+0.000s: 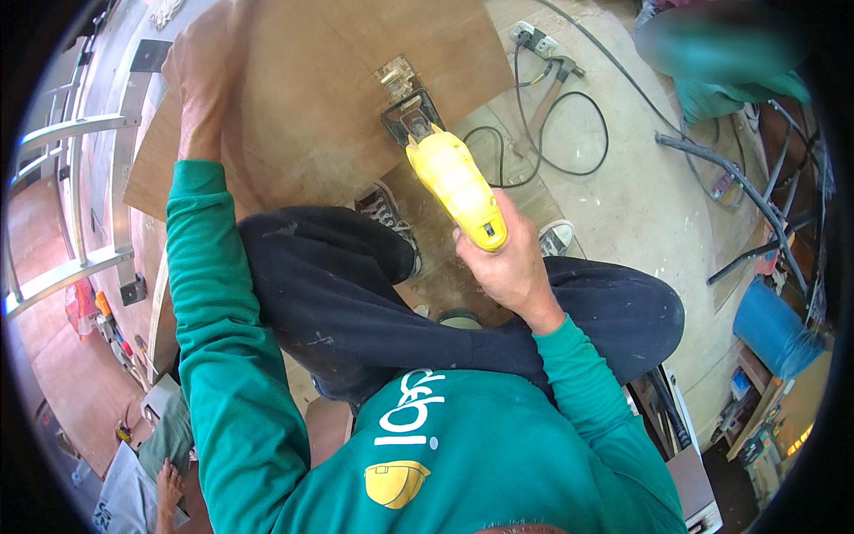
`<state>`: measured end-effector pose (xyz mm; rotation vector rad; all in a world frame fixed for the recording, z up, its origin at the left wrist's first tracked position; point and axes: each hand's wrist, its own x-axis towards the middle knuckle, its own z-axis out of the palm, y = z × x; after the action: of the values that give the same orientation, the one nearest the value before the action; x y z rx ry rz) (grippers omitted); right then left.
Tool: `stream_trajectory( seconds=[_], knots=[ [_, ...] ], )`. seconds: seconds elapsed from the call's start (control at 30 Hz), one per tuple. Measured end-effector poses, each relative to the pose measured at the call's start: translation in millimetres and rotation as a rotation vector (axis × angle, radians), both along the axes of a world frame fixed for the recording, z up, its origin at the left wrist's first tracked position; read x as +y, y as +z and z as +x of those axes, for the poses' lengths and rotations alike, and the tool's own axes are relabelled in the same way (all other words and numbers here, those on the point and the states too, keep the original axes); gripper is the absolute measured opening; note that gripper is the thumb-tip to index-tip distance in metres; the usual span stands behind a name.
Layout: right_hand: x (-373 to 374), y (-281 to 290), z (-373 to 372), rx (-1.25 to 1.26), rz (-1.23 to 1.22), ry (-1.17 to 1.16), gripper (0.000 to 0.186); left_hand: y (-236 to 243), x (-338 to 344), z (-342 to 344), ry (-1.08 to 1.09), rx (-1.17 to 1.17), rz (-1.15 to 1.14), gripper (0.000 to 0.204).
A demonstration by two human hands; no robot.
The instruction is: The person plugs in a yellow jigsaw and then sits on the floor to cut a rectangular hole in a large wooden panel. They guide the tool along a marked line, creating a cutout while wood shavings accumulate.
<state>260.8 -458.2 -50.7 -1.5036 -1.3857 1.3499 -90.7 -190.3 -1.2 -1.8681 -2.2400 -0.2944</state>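
Note:
My right hand is wrapped around the rear of a yellow jigsaw. The black base plate of the saw sits over the near right part of a brown plywood board, beside a rough cut-out patch. The blade itself cannot be made out. Stretched out at the far left, my left hand grips the board near its left edge, with some fingers hidden. The board lies in front of my bent knees.
A hammer, a power socket block and a looping black cable lie right of the board. An aluminium ladder stands left. Dark metal bars and a blue bucket are right. Another person's arm shows lower left.

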Motion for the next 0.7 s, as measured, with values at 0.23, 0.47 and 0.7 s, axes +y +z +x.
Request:
stream_trajectory(
  seconds=[0.23, 0.47, 0.7],
  knots=[
    [23.2, 16.4, 2.2, -0.016, -0.073, 0.036, 0.026, 0.1, 1.5, -8.1, -0.014, 0.01, -0.063, 0.088],
    [33.9, 27.7, -2.0, -0.093, -0.09, 0.071, 0.024, -1.1, -3.1, -2.2, -0.016, 0.042, 0.023, 0.087],
    [30.5, 29.8, 6.4, -0.066, -0.052, -0.005, 0.022, -3.3, 2.7, -2.8, 0.0, 0.064, 0.006, 0.082]
  ],
)
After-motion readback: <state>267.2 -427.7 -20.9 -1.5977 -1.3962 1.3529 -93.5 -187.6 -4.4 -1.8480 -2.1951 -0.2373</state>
